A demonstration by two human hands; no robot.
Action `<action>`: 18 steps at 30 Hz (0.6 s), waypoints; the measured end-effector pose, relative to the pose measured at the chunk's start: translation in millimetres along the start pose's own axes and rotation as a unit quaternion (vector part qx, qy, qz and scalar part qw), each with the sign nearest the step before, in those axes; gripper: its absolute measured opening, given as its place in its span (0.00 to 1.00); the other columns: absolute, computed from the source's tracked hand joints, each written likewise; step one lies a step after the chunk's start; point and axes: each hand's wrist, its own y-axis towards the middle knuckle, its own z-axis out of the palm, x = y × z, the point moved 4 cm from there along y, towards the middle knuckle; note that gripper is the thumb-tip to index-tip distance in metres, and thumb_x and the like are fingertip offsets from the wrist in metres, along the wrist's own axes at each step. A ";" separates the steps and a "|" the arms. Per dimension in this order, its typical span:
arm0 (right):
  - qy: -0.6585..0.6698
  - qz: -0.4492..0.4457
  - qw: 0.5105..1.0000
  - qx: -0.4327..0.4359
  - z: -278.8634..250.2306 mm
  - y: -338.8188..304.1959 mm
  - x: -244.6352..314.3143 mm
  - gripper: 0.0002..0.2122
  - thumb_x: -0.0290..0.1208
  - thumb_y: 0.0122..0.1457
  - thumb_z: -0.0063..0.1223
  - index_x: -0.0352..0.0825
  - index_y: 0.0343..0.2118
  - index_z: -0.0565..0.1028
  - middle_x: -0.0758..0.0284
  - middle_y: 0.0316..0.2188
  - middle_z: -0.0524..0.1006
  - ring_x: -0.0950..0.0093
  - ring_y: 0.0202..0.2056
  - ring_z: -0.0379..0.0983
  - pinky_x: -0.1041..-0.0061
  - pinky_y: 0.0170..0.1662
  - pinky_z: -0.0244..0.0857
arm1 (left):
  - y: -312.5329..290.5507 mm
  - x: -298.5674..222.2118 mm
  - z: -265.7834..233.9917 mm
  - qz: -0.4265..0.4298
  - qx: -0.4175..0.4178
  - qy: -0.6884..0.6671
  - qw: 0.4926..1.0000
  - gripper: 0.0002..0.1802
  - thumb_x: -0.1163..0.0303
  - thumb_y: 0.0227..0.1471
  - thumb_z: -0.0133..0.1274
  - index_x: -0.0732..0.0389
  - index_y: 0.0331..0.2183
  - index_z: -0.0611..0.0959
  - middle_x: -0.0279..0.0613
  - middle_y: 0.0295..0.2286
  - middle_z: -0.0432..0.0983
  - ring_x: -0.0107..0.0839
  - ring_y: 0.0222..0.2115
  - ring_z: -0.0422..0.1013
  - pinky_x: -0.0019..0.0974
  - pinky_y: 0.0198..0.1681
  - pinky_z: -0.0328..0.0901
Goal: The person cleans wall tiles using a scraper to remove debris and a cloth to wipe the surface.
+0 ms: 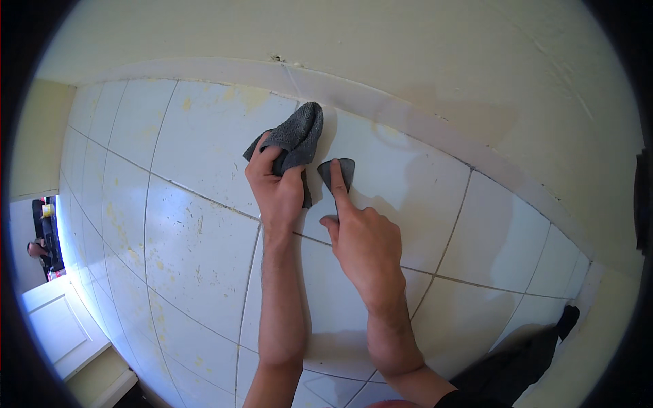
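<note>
Close beside the skirting (381,105), left hand (280,197) clutches cloth (298,132), right hand (371,248) scraper (347,173), tiles (197,143) stretching leftward.

The floor (197,272) is brightly lit from the left, where bluish glare is seen; a soft shadow is cast rightward by the right hand (367,248). Tile lines (454,221) are bowed, corners blackened.
</note>
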 end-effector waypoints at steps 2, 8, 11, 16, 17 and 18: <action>-0.023 0.007 1.000 0.008 3.9 0.0 -1.3 0.38 0.38 0.62 0.60 0.46 0.73 0.54 0.59 0.19 0.80 0.56 0.23 0.79 0.58 0.28 0.70 | -0.1 0.4 1.4 -0.037 0.000 -0.018 0.999 0.14 0.88 0.39 0.51 0.73 0.34 0.83 0.39 0.32 0.76 0.28 0.32 0.70 0.27 0.37 0.64; -0.008 -0.017 1.000 0.002 -2.2 -6.8 -2.1 0.37 0.42 0.64 0.58 0.45 0.73 0.54 0.60 0.16 0.78 0.57 0.20 0.77 0.59 0.26 0.69 | 0.2 -4.1 3.7 -0.013 0.000 -0.010 1.000 0.15 0.88 0.40 0.52 0.73 0.34 0.84 0.39 0.32 0.76 0.28 0.32 0.70 0.27 0.38 0.64; -0.055 -0.046 0.997 0.017 -27.3 -25.7 3.0 0.36 0.42 0.66 0.56 0.43 0.73 0.53 0.64 0.17 0.78 0.63 0.18 0.77 0.65 0.21 0.66 | 1.4 -5.4 2.4 0.003 0.003 -0.011 1.000 0.16 0.88 0.40 0.52 0.73 0.35 0.84 0.40 0.32 0.76 0.28 0.33 0.70 0.27 0.38 0.64; -0.013 -0.123 0.990 -0.074 -48.1 -74.0 11.6 0.26 0.43 0.66 0.57 0.39 0.64 0.69 0.67 0.16 0.76 0.67 0.15 0.73 0.68 0.18 0.61 | 2.5 -6.9 -0.5 -0.014 0.001 -0.021 1.000 0.16 0.87 0.41 0.51 0.73 0.36 0.83 0.42 0.32 0.75 0.30 0.33 0.70 0.27 0.38 0.65; 0.055 -0.171 0.976 -0.121 -50.0 -91.7 10.2 0.21 0.43 0.66 0.57 0.37 0.58 0.75 0.67 0.16 0.76 0.68 0.14 0.71 0.68 0.17 0.60 | 3.6 -3.4 -0.4 -0.023 0.010 -0.016 1.000 0.15 0.87 0.41 0.51 0.73 0.36 0.83 0.43 0.32 0.75 0.31 0.33 0.70 0.27 0.38 0.65; 0.040 -0.167 0.980 -0.095 -48.6 -112.1 5.3 0.16 0.41 0.65 0.58 0.36 0.50 0.77 0.67 0.17 0.76 0.67 0.14 0.72 0.67 0.17 0.60 | 2.5 -2.0 -0.6 -0.035 0.021 -0.010 0.999 0.15 0.86 0.42 0.52 0.73 0.36 0.83 0.44 0.32 0.75 0.32 0.33 0.71 0.28 0.38 0.65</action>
